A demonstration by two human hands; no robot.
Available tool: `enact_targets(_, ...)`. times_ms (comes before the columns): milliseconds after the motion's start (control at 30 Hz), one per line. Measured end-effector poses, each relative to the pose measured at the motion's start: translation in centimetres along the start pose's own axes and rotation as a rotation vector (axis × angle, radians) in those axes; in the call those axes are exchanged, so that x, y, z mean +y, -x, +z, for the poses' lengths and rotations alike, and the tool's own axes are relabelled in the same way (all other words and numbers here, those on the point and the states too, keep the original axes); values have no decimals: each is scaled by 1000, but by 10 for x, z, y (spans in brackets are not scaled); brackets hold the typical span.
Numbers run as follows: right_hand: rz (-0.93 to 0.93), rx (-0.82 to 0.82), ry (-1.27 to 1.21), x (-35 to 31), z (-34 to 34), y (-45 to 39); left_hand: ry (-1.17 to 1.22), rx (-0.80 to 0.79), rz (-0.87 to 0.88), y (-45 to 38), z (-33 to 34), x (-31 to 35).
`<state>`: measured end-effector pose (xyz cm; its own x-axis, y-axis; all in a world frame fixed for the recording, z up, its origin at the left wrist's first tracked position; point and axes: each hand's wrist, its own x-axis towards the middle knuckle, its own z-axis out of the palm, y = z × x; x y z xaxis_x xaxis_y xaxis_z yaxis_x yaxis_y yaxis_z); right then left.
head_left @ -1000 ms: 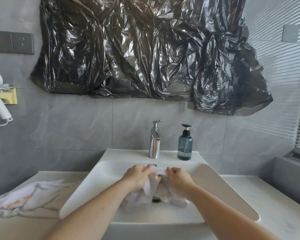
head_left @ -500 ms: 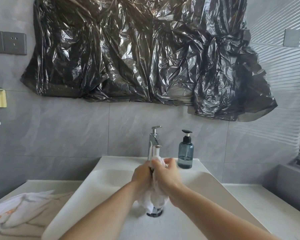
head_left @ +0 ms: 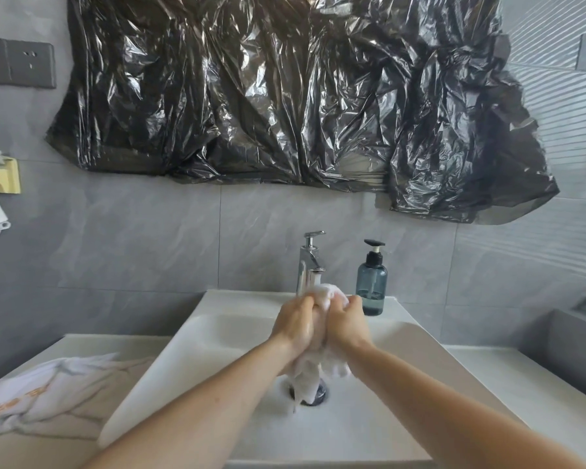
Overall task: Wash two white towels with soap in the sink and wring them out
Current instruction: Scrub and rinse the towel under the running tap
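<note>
So the towel you're working on [head_left: 322, 367] is bunched into a wet white wad, held up over the middle of the sink [head_left: 183, 350]. A puffy bit pokes out above your knuckles, right in front of the faucet spout [head_left: 310, 265], and a lumpy, sudsy-looking tail hangs out below your palms, ending just above the dark drain [head_left: 313, 396]. Can't tell if the tail actually touches the drain.

Your hands are pressed side by side around it. Your left hand [head_left: 295, 324] has its fingers curled over the top of the wad, and your right hand [head_left: 345, 324] is doing the same from the other side, so both are clamped tight on that one towel with knuckles facing up and toward the wall. Both forearms come in from the bottom of the view and meet in a V over the basin.

The second towel [head_left: 48, 394] is lying crumpled on the counter [head_left: 521, 377] to the left of the sink, white with some orange lettering, and nobody's touching it.

The blue-grey soap bottle [head_left: 371, 286] with the black pump stands on the back ledge of the sink, just right of the faucet.
</note>
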<state>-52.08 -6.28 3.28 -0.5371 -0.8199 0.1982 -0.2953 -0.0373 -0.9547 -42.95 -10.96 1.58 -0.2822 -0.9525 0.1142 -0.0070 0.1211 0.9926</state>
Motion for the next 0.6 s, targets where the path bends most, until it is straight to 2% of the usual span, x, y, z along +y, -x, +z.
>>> enact_targets(167, 25, -162, 34, 13, 10, 25, 32, 21, -88, -2, -13, -2)
enact_targets(267, 31, -62, 94, 10, 2, 2, -42, 48, 41, 2, -3, 1)
enact_targets(333, 62, -13, 92, 12, 0, -3, -84, 22, 58, 6, 0, 0)
enact_targets(400, 84, -77, 63, 18, 6, 6, -134, 32, 33, 8, -6, 5)
enact_targets(500, 23, -199, 48, 17, 10, 18, -64, 68, -30, 1, -15, 4)
enact_targets(600, 47, -96, 121, 15, -3, 2, -135, -13, 46, 5, -6, 0)
